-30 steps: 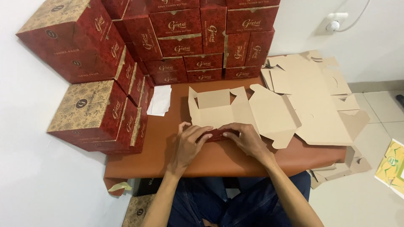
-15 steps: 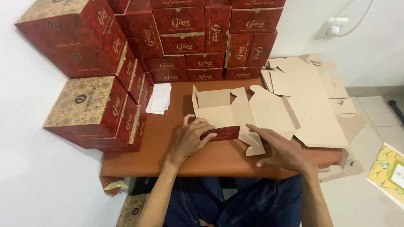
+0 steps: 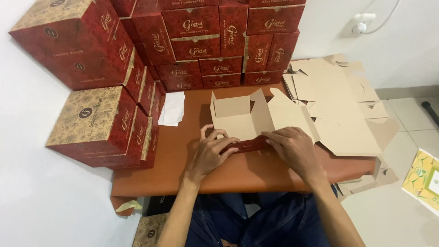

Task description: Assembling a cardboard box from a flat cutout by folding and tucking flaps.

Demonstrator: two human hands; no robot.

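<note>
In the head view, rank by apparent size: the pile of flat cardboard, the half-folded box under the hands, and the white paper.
1. Pile of flat cardboard
2. Half-folded box
3. White paper

Two hands, the left hand [image 3: 211, 153] and the right hand [image 3: 292, 148], are working one half-folded box [image 3: 249, 119]. Beside that box, one white paper [image 3: 173, 109] is lying, one heap of flat blanks [image 3: 340, 105] is sitting (sheets uncountable), and well over a dozen red cartons [image 3: 201, 45] are standing stacked.
</note>
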